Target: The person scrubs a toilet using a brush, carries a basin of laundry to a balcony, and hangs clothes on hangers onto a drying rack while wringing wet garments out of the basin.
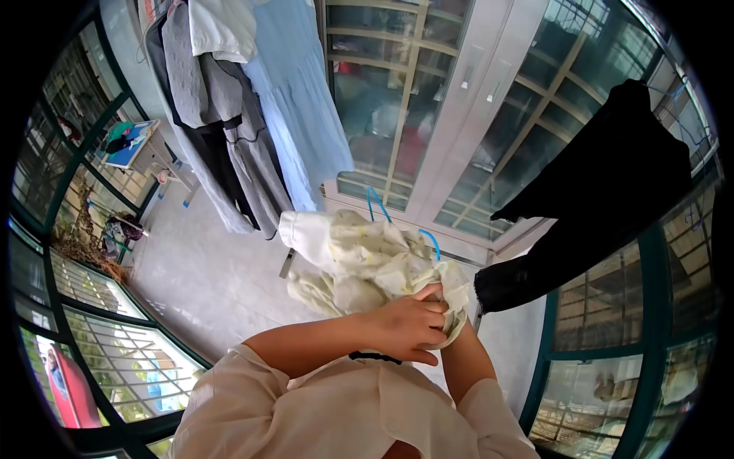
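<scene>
A pale cream garment with a faint yellow print [359, 241] is bunched up in front of my chest. My left hand [409, 325] reaches across from the left, its fingers curled over the garment's right edge. From the right, my right forearm [466, 359] goes up into or behind the same cloth, which covers my right hand. Parts of a blue clothes hanger [432, 242] stick out above the garment. Whether the hanger sits inside the cloth, I cannot tell.
Grey clothes [202, 92] and a light blue dress [294, 92] hang at the upper left. Black trousers [604, 176] hang close on the right. Behind are glazed double doors [459, 115]. A small table [141, 145] stands far left, by barred windows [130, 359].
</scene>
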{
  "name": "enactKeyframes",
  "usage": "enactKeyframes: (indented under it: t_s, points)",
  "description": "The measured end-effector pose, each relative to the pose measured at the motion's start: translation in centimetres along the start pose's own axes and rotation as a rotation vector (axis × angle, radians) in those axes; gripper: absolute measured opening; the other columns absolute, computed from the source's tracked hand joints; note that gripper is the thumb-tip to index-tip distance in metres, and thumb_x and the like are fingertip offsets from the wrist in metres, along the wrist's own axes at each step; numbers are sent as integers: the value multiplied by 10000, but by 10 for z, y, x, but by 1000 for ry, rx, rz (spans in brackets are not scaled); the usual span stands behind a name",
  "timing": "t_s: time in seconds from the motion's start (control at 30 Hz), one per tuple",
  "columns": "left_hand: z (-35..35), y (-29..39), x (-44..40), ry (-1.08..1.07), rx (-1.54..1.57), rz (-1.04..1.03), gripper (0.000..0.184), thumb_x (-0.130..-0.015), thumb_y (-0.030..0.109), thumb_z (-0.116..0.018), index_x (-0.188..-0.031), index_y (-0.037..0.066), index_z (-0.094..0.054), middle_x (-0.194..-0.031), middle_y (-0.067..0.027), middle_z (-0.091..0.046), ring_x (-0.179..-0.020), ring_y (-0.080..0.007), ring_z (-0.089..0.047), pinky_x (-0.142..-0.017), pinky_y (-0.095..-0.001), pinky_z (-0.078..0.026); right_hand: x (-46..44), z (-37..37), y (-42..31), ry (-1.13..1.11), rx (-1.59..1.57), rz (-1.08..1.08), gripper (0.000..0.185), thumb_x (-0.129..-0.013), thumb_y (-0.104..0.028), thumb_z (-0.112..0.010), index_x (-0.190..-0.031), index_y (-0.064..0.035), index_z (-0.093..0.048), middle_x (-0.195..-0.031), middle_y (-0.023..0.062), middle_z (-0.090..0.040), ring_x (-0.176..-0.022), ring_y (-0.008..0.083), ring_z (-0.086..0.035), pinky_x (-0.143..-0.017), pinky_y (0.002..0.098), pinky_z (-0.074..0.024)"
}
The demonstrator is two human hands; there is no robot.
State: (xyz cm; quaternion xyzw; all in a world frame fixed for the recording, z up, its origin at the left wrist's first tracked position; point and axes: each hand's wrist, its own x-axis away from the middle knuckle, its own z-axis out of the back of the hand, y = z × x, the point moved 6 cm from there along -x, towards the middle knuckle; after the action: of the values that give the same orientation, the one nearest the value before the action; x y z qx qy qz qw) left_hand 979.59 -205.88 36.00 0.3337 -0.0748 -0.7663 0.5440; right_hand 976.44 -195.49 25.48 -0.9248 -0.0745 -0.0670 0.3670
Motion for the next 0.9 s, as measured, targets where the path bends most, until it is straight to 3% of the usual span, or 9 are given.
enactKeyframes:
  t_s: [0.17,0.23,0.37,0.47,0.53,0.6,0.67,0.77,0.9]
  points:
    - [59,24,69,230,39,107,139,-791,199,-673,-843,82,-618,-738,-53,-564,-717,-239,-538,-842,-425,-368,-23,-38,-6,-60,-359,62,313,-839,-76,-515,-1147,-21,-541,-1087,130,-606,-998,251,-589,-890,386,-480]
    - [60,9,123,386,220,348,103,-830,167,-639,-823,65,-639,-717,-75,-593,-753,-276,-540,-817,-360,-421,-14,-29,-23,-26,-116,301,339,-801,-57,-587,-1132,-7,-541,-1083,130,-607,-968,262,-602,-862,396,-496]
    - [11,-84,252,797,671,1202,242,-915,196,-474,-880,-9,-597,-766,-68,-646,-722,-134,-597,-660,-259,-460,1,-44,-47,-49,252,487,440,-752,-16,-645,-1174,6,-524,-1119,157,-592,-973,275,-604,-865,408,-493]
    - [-33,-151,303,510,332,1520,364,-889,353,-519,-944,5,-610,-768,-93,-632,-849,-195,-613,-760,-319,-471,23,-67,-68,-226,244,597,535,-706,10,-694,-1209,13,-511,-1143,183,-579,-1000,279,-597,-873,406,-489]
    - [-48,-164,262,313,277,1453,415,-847,381,-586,-1069,31,-585,-966,-118,-628,-956,-242,-584,-833,-341,-450,42,-72,-85,-402,280,620,522,-709,17,-681,-1203,25,-512,-1140,208,-575,-1002,307,-595,-878,424,-484]
    - [-73,-176,217,462,-46,1242,548,-791,411,-634,-1237,120,-506,-1220,-102,-528,-1109,-294,-495,-953,-361,-390,57,-95,-105,-332,471,695,330,-719,-63,-700,-1008,55,-593,-978,160,-631,-848,230,-620,-753,329,-478]
    - [-45,-139,121,492,123,482,674,-770,360,-678,-1329,103,-403,-1346,-102,-411,-1207,-263,-414,-1003,-366,-344,69,-108,-125,-284,711,768,208,-744,-88,-683,-884,59,-635,-855,107,-662,-727,162,-625,-652,254,-466]
    - [-64,-138,89,416,681,527,606,-764,215,-713,-1283,50,-450,-1312,-87,-466,-1189,-208,-448,-991,-344,-366,82,-110,-144,112,994,746,141,-799,42,-594,-935,31,-631,-822,35,-643,-729,93,-576,-661,223,-439]
    - [19,-86,81,381,822,612,583,-757,215,-717,-1263,60,-471,-1268,-75,-504,-1160,-182,-468,-974,-337,-374,85,-49,-155,350,1077,720,144,-808,25,-583,-942,13,-634,-840,0,-622,-757,68,-521,-685,220,-416]
